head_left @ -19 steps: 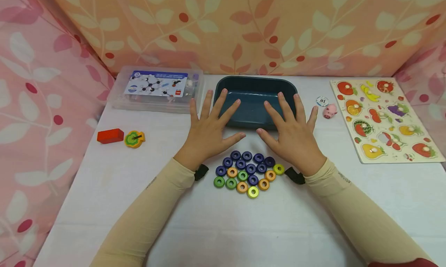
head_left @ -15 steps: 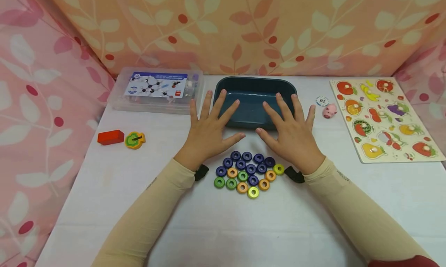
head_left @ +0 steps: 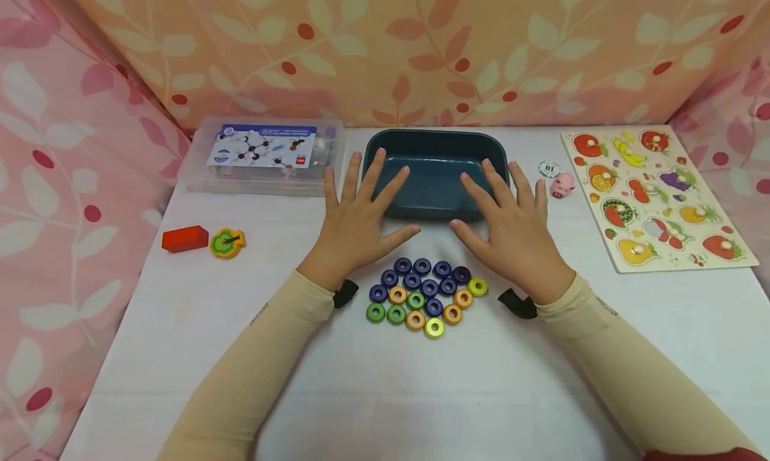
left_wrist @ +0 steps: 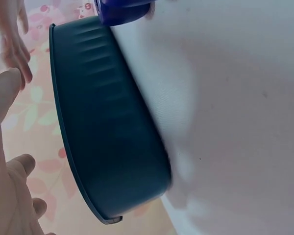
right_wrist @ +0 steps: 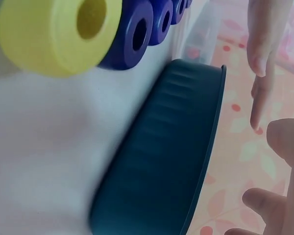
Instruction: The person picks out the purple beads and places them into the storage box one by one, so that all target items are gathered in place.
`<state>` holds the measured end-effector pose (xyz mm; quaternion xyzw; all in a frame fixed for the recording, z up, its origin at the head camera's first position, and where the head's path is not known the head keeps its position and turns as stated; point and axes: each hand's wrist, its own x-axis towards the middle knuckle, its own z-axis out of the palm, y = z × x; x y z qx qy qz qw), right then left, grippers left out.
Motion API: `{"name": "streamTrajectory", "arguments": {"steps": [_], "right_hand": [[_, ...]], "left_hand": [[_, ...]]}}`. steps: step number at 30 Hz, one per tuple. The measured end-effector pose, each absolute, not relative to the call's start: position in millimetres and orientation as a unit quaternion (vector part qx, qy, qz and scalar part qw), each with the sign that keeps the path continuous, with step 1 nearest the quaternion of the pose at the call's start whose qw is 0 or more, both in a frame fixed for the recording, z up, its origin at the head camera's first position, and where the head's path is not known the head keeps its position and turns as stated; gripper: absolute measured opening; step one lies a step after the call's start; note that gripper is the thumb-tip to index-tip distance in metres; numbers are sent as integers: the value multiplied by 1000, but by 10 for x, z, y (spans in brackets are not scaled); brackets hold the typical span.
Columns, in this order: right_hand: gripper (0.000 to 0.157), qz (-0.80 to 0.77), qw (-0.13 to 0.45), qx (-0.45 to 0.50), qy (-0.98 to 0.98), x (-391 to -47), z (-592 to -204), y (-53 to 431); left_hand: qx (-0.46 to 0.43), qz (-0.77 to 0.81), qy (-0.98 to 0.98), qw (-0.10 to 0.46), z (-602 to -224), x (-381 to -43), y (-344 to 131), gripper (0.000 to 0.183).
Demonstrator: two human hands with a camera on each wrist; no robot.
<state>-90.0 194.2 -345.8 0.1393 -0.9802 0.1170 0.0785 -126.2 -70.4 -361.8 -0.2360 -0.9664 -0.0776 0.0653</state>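
My left hand (head_left: 353,228) hovers palm down with fingers spread, its fingertips over the left side of a dark teal plastic tray (head_left: 433,210). Over the tray's right side my right hand (head_left: 519,237) is spread the same way. Both hands hold nothing. Between the wrists, on the white cloth, lies a cluster of small rings: dark blue ones (head_left: 430,288) at the back, with green (head_left: 396,315), orange (head_left: 415,320) and yellow ones (head_left: 434,328) nearer the front. In the right wrist view a yellow ring (right_wrist: 54,34) looms close, with the tray's outer wall (right_wrist: 157,152) behind it.
At the back left lies a clear plastic case (head_left: 265,157) with a printed label. A red block (head_left: 185,238) and a tree-shaped piece (head_left: 226,243) lie at left. To the right are a chip (head_left: 549,169), a pink pig (head_left: 562,186) and a fruit puzzle board (head_left: 656,200).
My right hand has shifted slightly to the right, away from the left one. The whole head view has drifted a little, and the rings and tray stay in place on the cloth.
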Motion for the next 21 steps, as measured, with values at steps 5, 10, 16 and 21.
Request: {"name": "streamTrajectory", "arguments": {"steps": [5, 10, 16, 21], "right_hand": [[77, 134, 72, 138, -979, -823, -3446, 1958], [78, 157, 73, 149, -974, -716, -3467, 1946], [71, 196, 65, 193, -959, -555, -3508, 1879], [59, 230, 14, 209, -950, -503, -3556, 1815]], "left_hand": [[-221, -69, -971, 64, -3603, -1292, -716, 97], [-197, -66, -976, 63, -3588, -1370, -742, 96], [-165, -88, -981, 53, -3612, -1523, -765, 95], [-142, -99, -984, 30, -3629, -1619, -765, 97]]}}
